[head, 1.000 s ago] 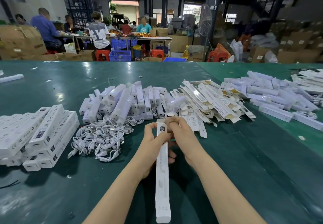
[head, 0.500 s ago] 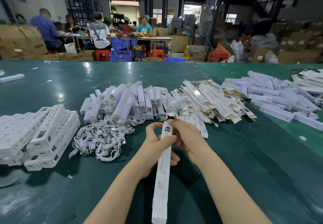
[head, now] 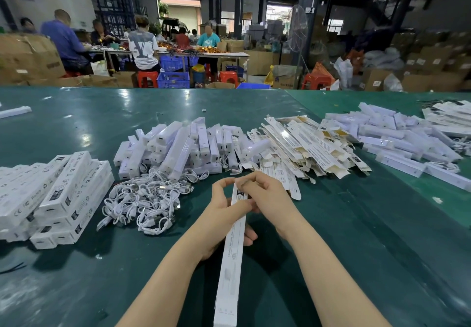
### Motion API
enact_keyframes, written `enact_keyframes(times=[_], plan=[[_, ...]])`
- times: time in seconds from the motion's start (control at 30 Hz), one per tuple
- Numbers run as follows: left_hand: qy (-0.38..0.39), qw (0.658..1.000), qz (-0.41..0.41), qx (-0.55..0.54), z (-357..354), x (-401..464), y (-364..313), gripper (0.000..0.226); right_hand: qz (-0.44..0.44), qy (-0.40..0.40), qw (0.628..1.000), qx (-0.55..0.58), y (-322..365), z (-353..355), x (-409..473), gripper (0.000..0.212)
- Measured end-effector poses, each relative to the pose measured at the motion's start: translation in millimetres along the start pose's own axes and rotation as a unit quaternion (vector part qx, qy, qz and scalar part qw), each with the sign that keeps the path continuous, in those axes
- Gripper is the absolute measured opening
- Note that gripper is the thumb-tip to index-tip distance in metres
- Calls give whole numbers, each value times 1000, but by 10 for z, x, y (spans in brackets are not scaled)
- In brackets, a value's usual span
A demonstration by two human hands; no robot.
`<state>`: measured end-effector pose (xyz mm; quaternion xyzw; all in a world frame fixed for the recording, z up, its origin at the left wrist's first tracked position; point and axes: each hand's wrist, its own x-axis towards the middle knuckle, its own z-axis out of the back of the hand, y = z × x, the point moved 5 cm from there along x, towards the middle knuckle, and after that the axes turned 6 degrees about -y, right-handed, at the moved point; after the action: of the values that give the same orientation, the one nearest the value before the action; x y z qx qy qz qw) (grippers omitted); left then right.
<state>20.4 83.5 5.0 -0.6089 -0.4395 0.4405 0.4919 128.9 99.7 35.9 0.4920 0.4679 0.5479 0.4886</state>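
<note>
The long box (head: 233,250) is in the middle, held over the green table (head: 356,250) by both hands. Its far end is up at the fingertips & its near end points back at the person. The left hand (head: 221,212) is wrapped round the top part of the box, thumb on the front & fingers under it. The right hand (head: 270,199) pinches the far tip, thumb & finger tight on the end. So both hands are clamped on the box, not loose. What changed: a sec ago the box ran straight up & down in the view. Now it leans, w/ the near end swung a bit to the left, & a side w/ small print shows. The right hand's fingers have also come in closer over the tip. I think that means the end flap is being tucked shut, so this box is abt packed. I can't tell if the flap is all the way in, b/c the fingers hide it. Next stop is prob the stack of packed boxes (head: 63,194) on the left. The pile of little cables (head: 145,199), the white bars (head: 175,145) & the flat boxes (head: 305,148) behind the hands have not moved, so there's lots more to pack.
</note>
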Motion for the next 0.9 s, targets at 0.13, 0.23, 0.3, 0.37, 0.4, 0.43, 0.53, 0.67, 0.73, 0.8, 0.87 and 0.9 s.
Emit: enact_keyframes(times=[0.13,0.23,0.3,0.37,0.4,0.43,0.53,0.67,0.73,0.8,0.87,0.9], plan=[[-8,1000,13,14,10,15,42,54,26,14,998,-48,-16,1,11,14],[-10,1000,19,13,21,6,40,57,33,46,997,-56,-4,-7,10,11],[-3,1000,20,10,11,-12,27,59,41,48,996,-56,11,5,5,14],[-2,1000,19,-6,5,-32,16,56,60,53,995,-59,43,12,-10,16],[-6,1000,16,-13,14,-36,11,53,64,59,995,-54,56,10,-17,17],[-12,1000,10,-15,25,-36,6,50,61,66,995,-47,56,2,-21,17],[-28,1000,0,-6,41,-28,-5,41,23,70,997,-17,7,-33,-18,14],[-41,999,11,-8,48,-26,-19,32,-41,81,996,17,-12,-23,-6,26],[-53,998,15,-30,52,-16,-33,27,-58,90,994,28,1,-12,-9,30],[-83,992,22,-94,94,18,-53,20,-45,81,996,0,11,-31,-15,28],[-122,976,38,-178,170,39,-69,21,4,55,996,-63,40,-28,-12,27],[-142,966,50,-209,213,54,-66,25,32,57,994,-83,71,-23,-28,33]])
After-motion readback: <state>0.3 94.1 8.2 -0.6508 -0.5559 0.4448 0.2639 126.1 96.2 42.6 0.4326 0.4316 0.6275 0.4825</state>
